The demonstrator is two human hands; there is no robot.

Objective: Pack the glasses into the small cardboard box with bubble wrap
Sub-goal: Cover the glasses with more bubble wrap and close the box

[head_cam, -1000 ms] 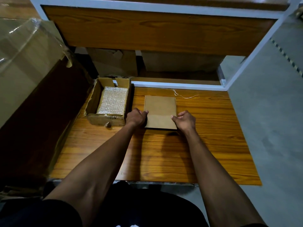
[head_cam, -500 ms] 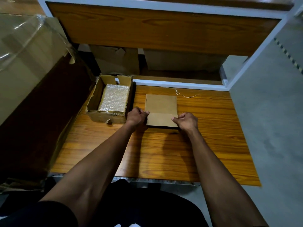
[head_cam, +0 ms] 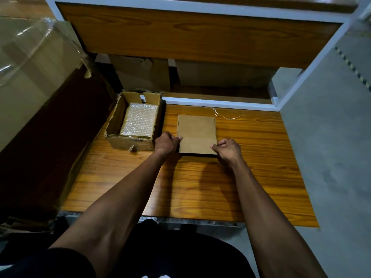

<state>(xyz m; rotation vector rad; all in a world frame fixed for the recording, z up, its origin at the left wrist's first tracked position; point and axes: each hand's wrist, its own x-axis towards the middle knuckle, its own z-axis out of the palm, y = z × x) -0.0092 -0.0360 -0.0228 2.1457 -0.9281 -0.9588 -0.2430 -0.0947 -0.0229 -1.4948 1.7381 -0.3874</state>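
Gripping a flat brown cardboard piece [head_cam: 196,135] at its near corners with both hands. Left hand [head_cam: 166,143] curled on the near-left corner, thumb on top at the edge. Right hand [head_cam: 227,149] pinching the near-right corner, fingers bent inward. Cardboard lies flat on the wooden worktop [head_cam: 251,177], a crease line running across it between my two hands.

Just left of my left hand: small open cardboard box [head_cam: 120,125], torn at the near wall, flaps up at the far end. Bubble wrap [head_cam: 139,122] lies in its bottom. Cannot see any glasses; if they're under the wrap, I cannot tell.

Thin pale string [head_cam: 224,116] lies on the worktop beyond the cardboard's far-right corner, not touching it.

Farther out: white-framed shelf [head_cam: 200,47] with wood panel above the worktop, two more cartons [head_cam: 144,73] tucked underneath at the back. Large carton with clear plastic film [head_cam: 30,57] on the far left. Grey floor [head_cam: 331,147] to the right.
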